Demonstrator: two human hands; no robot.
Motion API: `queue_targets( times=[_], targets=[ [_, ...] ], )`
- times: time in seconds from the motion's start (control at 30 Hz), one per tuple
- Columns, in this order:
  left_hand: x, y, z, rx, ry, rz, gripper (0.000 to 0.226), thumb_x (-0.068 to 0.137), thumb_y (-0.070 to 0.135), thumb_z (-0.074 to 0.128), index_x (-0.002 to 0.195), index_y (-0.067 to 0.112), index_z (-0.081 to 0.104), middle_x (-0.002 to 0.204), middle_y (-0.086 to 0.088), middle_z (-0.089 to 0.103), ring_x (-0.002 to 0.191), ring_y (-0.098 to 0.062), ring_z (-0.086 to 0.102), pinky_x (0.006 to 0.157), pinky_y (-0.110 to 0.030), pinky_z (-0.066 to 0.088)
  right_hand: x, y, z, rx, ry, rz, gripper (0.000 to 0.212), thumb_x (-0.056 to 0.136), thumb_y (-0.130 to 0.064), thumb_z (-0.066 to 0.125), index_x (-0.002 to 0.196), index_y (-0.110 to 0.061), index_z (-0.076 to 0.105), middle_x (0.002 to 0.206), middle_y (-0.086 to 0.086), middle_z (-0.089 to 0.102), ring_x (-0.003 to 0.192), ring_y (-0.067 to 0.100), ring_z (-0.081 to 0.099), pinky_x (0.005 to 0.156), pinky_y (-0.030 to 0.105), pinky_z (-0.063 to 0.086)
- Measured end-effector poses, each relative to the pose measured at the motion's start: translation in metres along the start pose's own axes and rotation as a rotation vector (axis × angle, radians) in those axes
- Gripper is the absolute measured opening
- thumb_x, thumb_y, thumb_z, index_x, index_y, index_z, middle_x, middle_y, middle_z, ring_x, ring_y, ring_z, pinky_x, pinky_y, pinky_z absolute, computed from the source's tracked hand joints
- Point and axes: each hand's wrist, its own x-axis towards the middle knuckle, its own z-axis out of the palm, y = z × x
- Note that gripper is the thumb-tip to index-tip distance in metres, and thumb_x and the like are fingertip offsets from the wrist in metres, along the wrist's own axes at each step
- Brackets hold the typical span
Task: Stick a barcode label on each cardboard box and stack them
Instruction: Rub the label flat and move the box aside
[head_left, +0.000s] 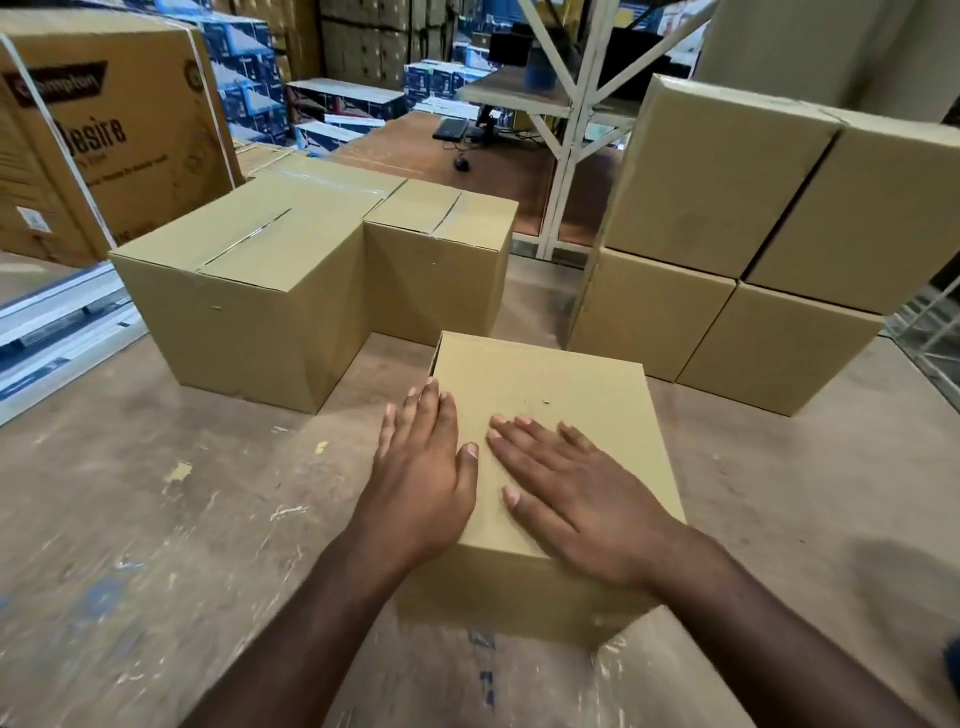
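A plain cardboard box stands on the worn table right in front of me. My left hand lies with straight fingers along the box's left top edge. Flat on the box's top rests my right hand, fingers spread. No barcode label shows on this box or in either hand. Two taped boxes stand behind it, a large one and a smaller one. At the right, several boxes form a stack two layers high.
A big printed carton stands at the far left beside white rails. A white metal rack post rises behind the boxes. Beyond it lies a desk with a keyboard and mouse. Shelves of blue cartons fill the background.
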Motion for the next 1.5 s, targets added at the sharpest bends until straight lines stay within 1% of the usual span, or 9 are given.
queue_targets(
  times=[0.17,0.37,0.57,0.77,0.93,1.03,1.1,1.27,1.5],
  targets=[
    [-0.002,-0.002,-0.004,-0.150,-0.020,-0.026,0.064,0.109,0.039,0.030,0.163,0.016,0.006,0.170,0.007,-0.014,0.156,-0.009,-0.008,0.121,-0.023,0.001,0.024,0.051,-0.012,-0.035,0.065,0.370,0.071,0.106,-0.060,0.008,0.166,-0.024,-0.002,0.173,-0.007,-0.009,0.159,0.009,-0.009,0.129,0.035,-0.007],
    [-0.003,-0.003,-0.007,-0.218,-0.023,-0.041,0.061,0.109,0.036,0.031,0.163,0.016,0.011,0.169,0.009,-0.018,0.157,-0.010,0.003,0.121,-0.025,0.014,0.010,-0.011,-0.001,0.028,0.033,0.005,0.064,0.109,-0.057,0.015,0.166,-0.032,0.002,0.170,-0.018,-0.009,0.157,0.002,-0.013,0.128,0.031,-0.008],
    [-0.003,0.001,-0.009,-0.204,-0.046,-0.067,0.059,0.110,0.036,0.026,0.163,0.019,0.008,0.168,0.013,-0.021,0.156,-0.010,0.005,0.120,-0.024,0.015,0.019,0.038,-0.009,-0.030,0.088,0.404,0.073,0.105,-0.062,0.008,0.166,-0.024,-0.001,0.173,-0.008,-0.008,0.159,0.011,-0.007,0.129,0.036,-0.004],
    [-0.002,0.001,-0.006,-0.142,-0.047,-0.062,0.059,0.109,0.036,0.025,0.163,0.018,0.010,0.169,0.010,-0.019,0.157,-0.016,0.008,0.124,-0.036,0.024,0.014,-0.017,0.003,0.067,0.055,-0.038,0.063,0.108,-0.059,0.014,0.166,-0.035,0.006,0.171,-0.018,-0.003,0.158,0.002,-0.009,0.128,0.029,-0.007],
    [-0.004,0.001,-0.010,-0.152,-0.036,-0.065,0.059,0.109,0.038,0.025,0.163,0.020,0.011,0.168,0.015,-0.019,0.155,-0.012,0.016,0.118,-0.032,0.028,0.030,0.039,-0.007,0.041,0.152,0.249,0.066,0.106,-0.057,0.017,0.166,-0.028,0.020,0.172,-0.013,0.010,0.160,0.011,0.007,0.129,0.040,0.005],
    [-0.006,0.005,-0.011,-0.075,-0.021,-0.087,0.059,0.107,0.043,0.027,0.162,0.024,0.016,0.169,0.017,-0.013,0.149,-0.015,0.032,0.110,-0.034,0.039,0.041,0.058,-0.013,0.134,0.406,0.335,0.039,0.108,-0.034,0.048,0.139,-0.017,0.063,0.152,-0.004,0.056,0.143,0.022,0.048,0.114,0.034,0.038],
    [-0.001,0.008,-0.011,0.006,-0.013,-0.123,0.058,0.106,0.042,0.029,0.161,0.022,0.023,0.171,0.011,-0.003,0.147,-0.018,0.036,0.108,-0.036,0.041,0.049,0.059,-0.012,0.242,0.551,0.353,0.023,0.099,-0.028,0.066,0.116,-0.017,0.078,0.124,-0.002,0.073,0.120,0.022,0.064,0.099,0.028,0.044],
    [0.023,0.017,-0.016,0.230,0.079,-0.079,0.041,0.104,0.033,0.040,0.130,0.008,0.060,0.145,-0.010,0.049,0.139,-0.028,0.042,0.117,-0.037,0.030,0.057,0.060,-0.012,0.357,0.554,0.364,0.016,0.085,-0.043,0.083,0.098,-0.033,0.082,0.097,-0.018,0.065,0.105,0.015,0.058,0.090,0.033,0.048],
    [0.020,0.015,-0.008,0.147,0.129,-0.134,0.039,0.102,0.037,0.043,0.128,0.012,0.059,0.148,-0.006,0.046,0.135,-0.028,0.048,0.105,-0.040,0.044,0.064,0.052,-0.012,0.221,0.547,0.357,0.008,0.095,-0.032,0.072,0.090,-0.027,0.074,0.096,-0.011,0.061,0.101,0.019,0.052,0.089,0.038,0.045]
  ],
)
